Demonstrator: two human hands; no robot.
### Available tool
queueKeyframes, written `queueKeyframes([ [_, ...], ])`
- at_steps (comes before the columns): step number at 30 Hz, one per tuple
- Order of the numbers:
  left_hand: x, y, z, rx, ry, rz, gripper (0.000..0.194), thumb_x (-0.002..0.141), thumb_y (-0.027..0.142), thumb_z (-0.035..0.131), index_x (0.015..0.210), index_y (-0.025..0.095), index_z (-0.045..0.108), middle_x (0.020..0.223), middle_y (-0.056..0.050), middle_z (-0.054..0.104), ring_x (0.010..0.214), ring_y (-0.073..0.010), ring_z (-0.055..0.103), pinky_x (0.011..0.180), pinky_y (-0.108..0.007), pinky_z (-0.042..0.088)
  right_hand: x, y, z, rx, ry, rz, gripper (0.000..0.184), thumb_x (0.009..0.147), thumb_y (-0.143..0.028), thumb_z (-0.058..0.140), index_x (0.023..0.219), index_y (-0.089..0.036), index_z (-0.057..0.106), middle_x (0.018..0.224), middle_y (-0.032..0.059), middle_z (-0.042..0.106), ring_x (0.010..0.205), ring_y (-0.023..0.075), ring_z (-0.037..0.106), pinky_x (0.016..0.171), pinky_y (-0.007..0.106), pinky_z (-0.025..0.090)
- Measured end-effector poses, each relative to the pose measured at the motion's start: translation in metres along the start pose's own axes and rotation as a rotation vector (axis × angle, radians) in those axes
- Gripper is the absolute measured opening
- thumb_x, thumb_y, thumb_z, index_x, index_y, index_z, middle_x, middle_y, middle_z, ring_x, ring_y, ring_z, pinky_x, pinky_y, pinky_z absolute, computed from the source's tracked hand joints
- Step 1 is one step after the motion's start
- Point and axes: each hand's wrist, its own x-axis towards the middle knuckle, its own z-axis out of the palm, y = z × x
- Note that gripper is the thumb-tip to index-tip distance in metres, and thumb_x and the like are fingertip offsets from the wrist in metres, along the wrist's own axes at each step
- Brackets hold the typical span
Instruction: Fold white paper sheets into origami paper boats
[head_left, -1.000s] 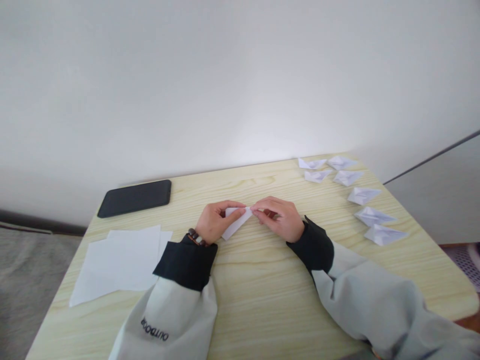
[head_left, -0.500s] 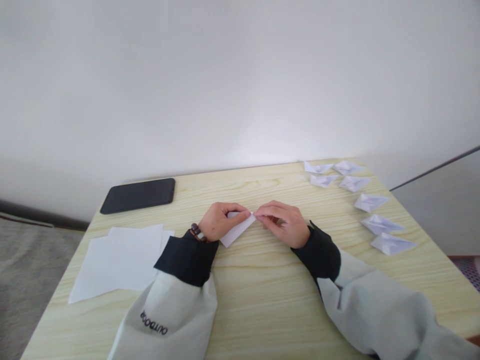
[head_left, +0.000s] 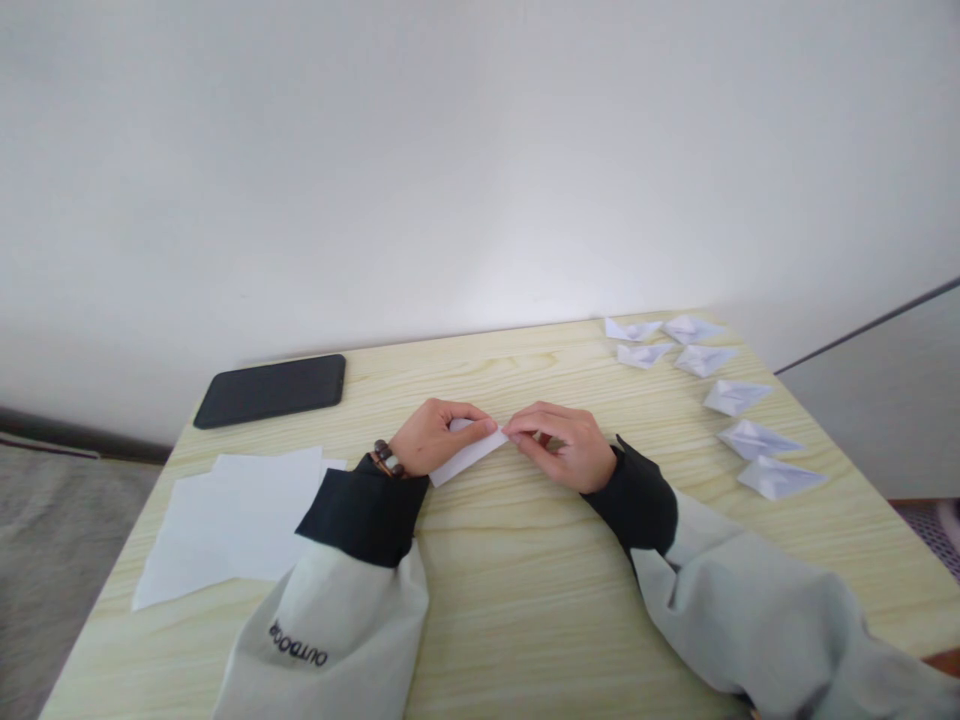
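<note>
A small folded piece of white paper (head_left: 466,459) is held just above or on the middle of the wooden table (head_left: 517,590). My left hand (head_left: 437,437) grips it between thumb and fingers and covers much of its left part. At the paper's right tip, my right hand (head_left: 564,444) pinches with thumb and fingertips. The two hands are close together, their fingertips nearly meeting. How the paper is folded under the left hand is hidden.
Loose white paper sheets (head_left: 232,515) lie at the left, with a black smartphone (head_left: 271,390) behind them. Several folded paper boats (head_left: 780,477) line the table's right side. A pale wall (head_left: 480,170) stands along the far edge.
The folded paper has tilted, so a narrower strip of it shows below my left hand. Both hands keep their grip and have barely moved; the whole view has shifted slightly.
</note>
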Motion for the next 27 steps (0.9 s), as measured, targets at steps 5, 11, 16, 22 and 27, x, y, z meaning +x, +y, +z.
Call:
queueKeyframes([
  [5, 0.000, 0.004, 0.002, 0.001, 0.034, -0.026, 0.033, 0.072, 0.045, 0.055, 0.075, 0.017, 0.072, 0.069, 0.000, 0.068, 0.057, -0.0129, 0.053, 0.052, -0.021, 0.039, 0.001, -0.002, -0.001, -0.016, -0.014, 0.010, 0.014, 0.084, -0.019, 0.050, 0.088, -0.020, 0.063, 0.085, 0.0046, 0.067, 0.064, 0.0097, 0.059, 0.052, 0.019, 0.048],
  [11, 0.000, 0.005, 0.008, 0.032, 0.097, -0.035, 0.031, 0.072, 0.043, 0.055, 0.073, 0.017, 0.071, 0.060, 0.001, 0.065, 0.052, -0.0111, 0.051, 0.049, -0.020, 0.037, 0.005, -0.004, -0.003, -0.075, -0.016, 0.193, 0.011, 0.081, -0.024, 0.055, 0.090, -0.018, 0.058, 0.073, 0.0007, 0.064, 0.059, 0.0103, 0.053, 0.057, 0.022, 0.042],
  [16, 0.001, 0.006, 0.014, 0.030, 0.118, 0.013, 0.028, 0.072, 0.040, 0.056, 0.073, 0.017, 0.072, 0.067, 0.000, 0.068, 0.061, -0.0132, 0.057, 0.058, -0.021, 0.041, 0.007, -0.001, -0.001, -0.210, -0.104, 0.171, 0.018, 0.084, -0.028, 0.052, 0.070, -0.017, 0.059, 0.059, -0.0003, 0.055, 0.056, 0.0108, 0.047, 0.058, 0.024, 0.036],
  [22, 0.000, 0.004, 0.015, 0.011, 0.135, 0.001, 0.028, 0.072, 0.040, 0.057, 0.074, 0.016, 0.072, 0.069, -0.001, 0.069, 0.064, -0.0144, 0.058, 0.059, -0.021, 0.042, 0.007, 0.001, -0.002, -0.162, -0.167, 0.158, 0.017, 0.085, -0.022, 0.047, 0.074, -0.018, 0.059, 0.064, 0.0010, 0.059, 0.058, 0.0116, 0.049, 0.059, 0.024, 0.036],
  [27, 0.000, 0.002, 0.013, 0.009, 0.119, -0.025, 0.031, 0.072, 0.043, 0.057, 0.075, 0.016, 0.073, 0.070, -0.001, 0.069, 0.063, -0.0147, 0.057, 0.057, -0.022, 0.041, 0.006, 0.004, -0.004, -0.111, -0.196, 0.161, 0.013, 0.084, -0.018, 0.047, 0.079, -0.018, 0.059, 0.067, 0.0008, 0.062, 0.063, 0.0131, 0.052, 0.065, 0.026, 0.037],
])
